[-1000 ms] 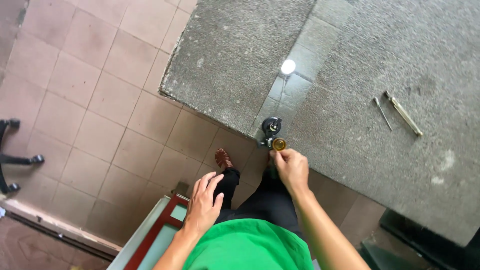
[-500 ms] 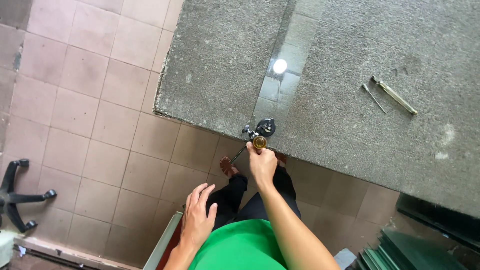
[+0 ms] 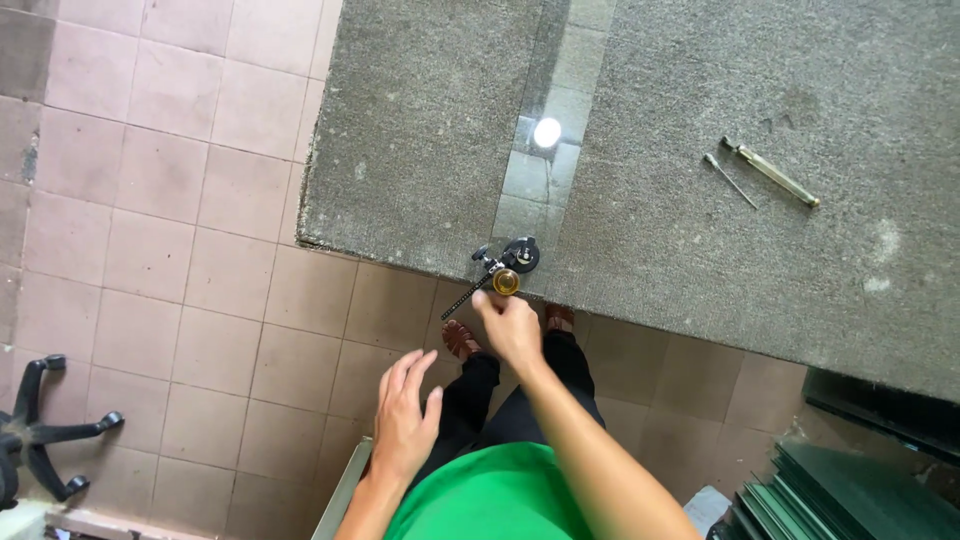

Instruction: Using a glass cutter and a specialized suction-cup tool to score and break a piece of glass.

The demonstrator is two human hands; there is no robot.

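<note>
A narrow strip of clear glass (image 3: 528, 190) lies across the grey carpeted tabletop (image 3: 420, 130) and mirrors a bright lamp. At the table's near edge a small black cutting tool with a brass knob (image 3: 505, 281) and a thin toothed bar sits on the strip. My right hand (image 3: 512, 328) is curled just below the knob, fingertips closed on the tool. Lower and further left, my left hand (image 3: 404, 422) hovers over the floor with fingers spread, holding nothing.
Two slim hand tools (image 3: 770, 173) lie on the carpet at the right. Pink floor tiles (image 3: 150, 250) run to the left, with a black chair base (image 3: 45, 430) at the lower left. Stacked green glass sheets (image 3: 860, 495) lean at the bottom right.
My right hand has stayed on the brass-knobbed tool at the table edge. My left hand has stayed open below it. The view has shifted slightly.
</note>
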